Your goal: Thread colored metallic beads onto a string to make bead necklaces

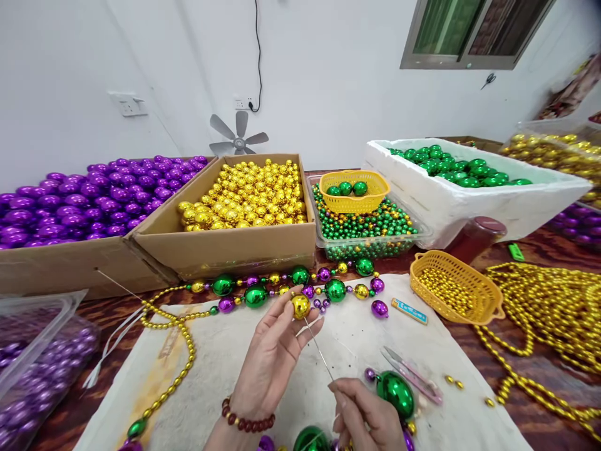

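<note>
My left hand (277,341) pinches a shiny gold bead (301,306) between thumb and fingers above the white cloth (206,369). A long thin needle (320,351) runs from the bead down to my right hand (364,410), whose fingers are closed on its lower end. Just beyond the left hand lie strung green, purple and gold beads (256,295). A large green bead (395,394) sits beside the right hand, with a small purple bead (370,374) near it. More beads, including another green one (311,440), are partly cut off at the bottom edge.
Cardboard boxes hold purple beads (70,200) and gold beads (248,194). Behind the cloth stand a clear tub (370,243) and a white foam box (469,216). At right are a yellow basket (488,307), pink-handled scissors (416,379) and heaped gold bead strands (549,307).
</note>
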### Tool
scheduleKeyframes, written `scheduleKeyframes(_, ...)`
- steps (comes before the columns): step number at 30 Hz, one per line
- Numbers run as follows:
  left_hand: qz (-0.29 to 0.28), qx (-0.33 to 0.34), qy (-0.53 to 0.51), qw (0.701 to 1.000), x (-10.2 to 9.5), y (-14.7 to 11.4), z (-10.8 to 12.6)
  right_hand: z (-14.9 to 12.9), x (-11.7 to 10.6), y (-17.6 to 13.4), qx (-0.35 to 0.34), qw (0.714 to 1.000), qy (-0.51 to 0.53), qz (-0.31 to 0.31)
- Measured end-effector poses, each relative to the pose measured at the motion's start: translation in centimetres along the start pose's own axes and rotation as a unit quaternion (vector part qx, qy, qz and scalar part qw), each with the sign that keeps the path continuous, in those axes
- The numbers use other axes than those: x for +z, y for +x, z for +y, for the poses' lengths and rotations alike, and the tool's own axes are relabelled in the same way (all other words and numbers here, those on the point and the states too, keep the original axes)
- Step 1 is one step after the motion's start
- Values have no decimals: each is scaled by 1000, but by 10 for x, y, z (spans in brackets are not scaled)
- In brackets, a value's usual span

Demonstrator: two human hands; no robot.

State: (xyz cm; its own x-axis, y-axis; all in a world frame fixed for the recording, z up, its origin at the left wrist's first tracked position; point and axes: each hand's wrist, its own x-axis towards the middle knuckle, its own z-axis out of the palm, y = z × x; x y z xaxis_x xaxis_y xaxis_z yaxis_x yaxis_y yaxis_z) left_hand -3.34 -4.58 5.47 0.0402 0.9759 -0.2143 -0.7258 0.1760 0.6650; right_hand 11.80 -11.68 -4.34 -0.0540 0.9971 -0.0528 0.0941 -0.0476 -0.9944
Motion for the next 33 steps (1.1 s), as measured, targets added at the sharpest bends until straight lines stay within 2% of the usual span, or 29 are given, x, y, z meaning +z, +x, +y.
scheduleKeyframes(7,-18,-37,45,998,8,-16,-16,-17,-2,11,-48,999,-19,-3)
scheduleKeyframes(14,-2,-84,97,992,5,-19,-39,-28,-8,23,-43,999,-3,-26)
scheduleKeyframes(17,-14,-88,94,992,2,-14,-40,-37,-12,26,-48,997,-13,-53)
scheduleKeyframes(20,-20,-91,110,990,2,-12,-38,-43,-16,28,-20,998,5,-66)
scheduleKeyframes(24,-4,-71,176,982,6,-13,-39,-47,-20,30,18,998,47,-39)
scheduleKeyframes(29,17,-66,223,972,8,-15,-41,-44,-19,32,27,995,95,-14)
scheduleKeyframes(33,34,-32,257,965,-1,-7,-28,-41,-23,38,31,991,127,8)
